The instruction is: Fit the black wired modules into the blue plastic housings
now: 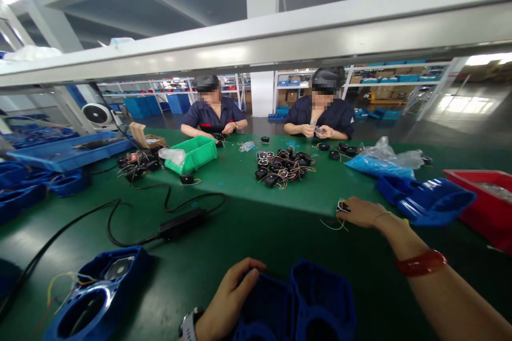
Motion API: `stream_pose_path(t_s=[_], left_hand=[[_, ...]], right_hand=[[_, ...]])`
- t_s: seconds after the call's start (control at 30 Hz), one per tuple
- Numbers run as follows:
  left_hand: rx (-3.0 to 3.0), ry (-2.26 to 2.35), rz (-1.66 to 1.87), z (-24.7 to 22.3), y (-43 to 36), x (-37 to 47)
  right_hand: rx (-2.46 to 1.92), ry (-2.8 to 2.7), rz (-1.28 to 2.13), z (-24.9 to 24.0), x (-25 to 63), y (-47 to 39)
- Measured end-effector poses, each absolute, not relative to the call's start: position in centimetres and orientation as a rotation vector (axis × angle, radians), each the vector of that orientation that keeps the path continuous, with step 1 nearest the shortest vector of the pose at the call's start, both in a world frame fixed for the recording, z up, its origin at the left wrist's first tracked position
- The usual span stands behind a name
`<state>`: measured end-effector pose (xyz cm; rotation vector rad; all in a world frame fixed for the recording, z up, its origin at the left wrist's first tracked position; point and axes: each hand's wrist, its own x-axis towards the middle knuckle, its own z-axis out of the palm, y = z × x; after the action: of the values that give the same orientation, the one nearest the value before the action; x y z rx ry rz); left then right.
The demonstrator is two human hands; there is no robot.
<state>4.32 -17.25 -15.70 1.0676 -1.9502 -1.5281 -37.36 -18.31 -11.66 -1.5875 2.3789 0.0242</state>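
At ten o'clock, a green bin [203,153] holds a plastic bag [175,156]; at three, beyond the right hand [362,212] pinching a wired black part [342,207], a red bin [476,218] holds clear plastic [498,192]. At six, the curled left hand [230,295] grips a blue casing [269,303].

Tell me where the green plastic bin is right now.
In the head view, the green plastic bin sits left of centre on the far part of the table, just right of the open cardboard box.
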Motion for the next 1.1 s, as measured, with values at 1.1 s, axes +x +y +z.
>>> stream_pose_path(t_s=[1.1], left_hand=[[0.690,-2.074,-1.303,-7.4,-13.7,1.3]], right_hand=[[-2.235,2.040,-1.082,-7.7,-15.0,-7.0]])
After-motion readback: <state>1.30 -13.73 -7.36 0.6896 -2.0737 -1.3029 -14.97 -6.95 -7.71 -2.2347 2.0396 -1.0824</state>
